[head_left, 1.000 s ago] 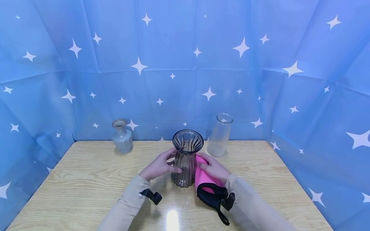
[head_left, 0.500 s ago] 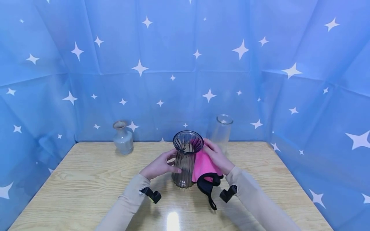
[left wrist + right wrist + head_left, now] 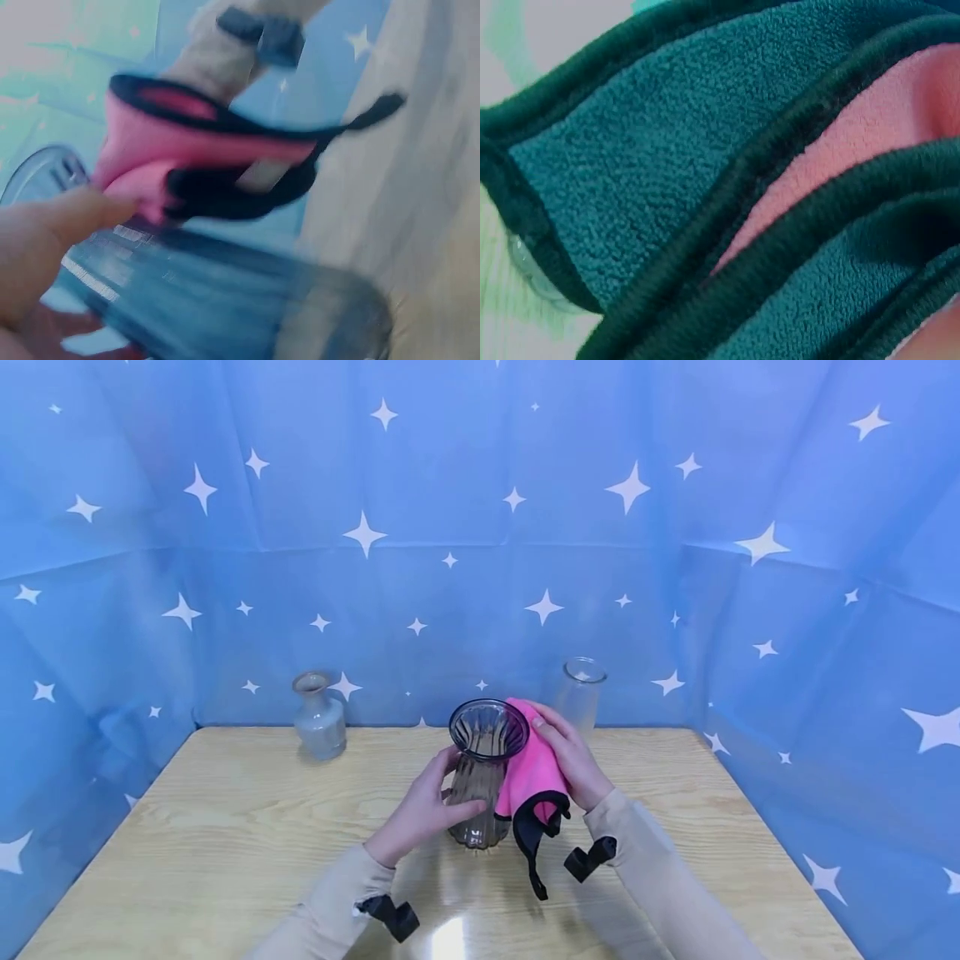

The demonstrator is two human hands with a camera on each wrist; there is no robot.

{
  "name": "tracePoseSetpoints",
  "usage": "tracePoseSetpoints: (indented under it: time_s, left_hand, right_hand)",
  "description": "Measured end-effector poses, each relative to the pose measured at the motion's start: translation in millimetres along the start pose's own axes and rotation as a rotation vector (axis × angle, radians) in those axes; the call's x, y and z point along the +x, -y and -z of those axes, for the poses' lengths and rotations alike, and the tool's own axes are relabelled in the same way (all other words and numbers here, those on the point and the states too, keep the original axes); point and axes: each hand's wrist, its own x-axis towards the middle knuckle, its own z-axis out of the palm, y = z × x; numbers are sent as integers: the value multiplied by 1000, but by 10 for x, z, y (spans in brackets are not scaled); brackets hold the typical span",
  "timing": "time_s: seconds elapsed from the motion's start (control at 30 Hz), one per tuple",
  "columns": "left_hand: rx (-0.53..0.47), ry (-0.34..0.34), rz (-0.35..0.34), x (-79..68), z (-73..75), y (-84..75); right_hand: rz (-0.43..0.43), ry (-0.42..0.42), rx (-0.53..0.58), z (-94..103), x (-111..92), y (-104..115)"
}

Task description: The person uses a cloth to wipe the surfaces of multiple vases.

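Note:
A smoky grey, ribbed glass vase (image 3: pixel 474 787) with a flared rim stands upright on the table. My left hand (image 3: pixel 420 814) holds it from the left, thumb across the front and fingers behind. On the vase's right side, near the rim, my right hand (image 3: pixel 573 760) grips a pink cleaning cloth (image 3: pixel 534 774) with dark edging and a hanging loop. The left wrist view, blurred, has the cloth (image 3: pixel 142 154) over the vase (image 3: pixel 202 292). Folds of the cloth (image 3: pixel 637 165) fill the right wrist view, which hides the right fingers.
A small bluish glass vase (image 3: pixel 320 727) stands at the back left of the wooden table (image 3: pixel 247 835). Behind my right hand is a tall clear glass vase (image 3: pixel 581 697), partly hidden. A blue star-patterned curtain (image 3: pixel 450 485) rises around the table's back and sides.
My right hand has moved the cloth up the vase's right side to just by the rim. My left hand has turned a little, its wrist lower. The vase has stayed in place.

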Motion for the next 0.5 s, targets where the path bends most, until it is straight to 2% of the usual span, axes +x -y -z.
tracePoseSetpoints:
  time_s: [0.1, 0.23, 0.37, 0.5]
  left_hand:
    - [23, -69, -25, -6, -88, -16]
    - [85, -133, -47, 18, -149, 19]
    - [119, -147, -66, 55, -162, 31]
    - [132, -133, -63, 72, -141, 22]
  right_hand:
    - [-2, 6, 19, -4, 17, 11]
    - [-17, -2, -16, -23, 38, -19]
    - [-2, -34, -92, -60, 23, -89]
    - [69, -40, -220, -83, 14, -170]
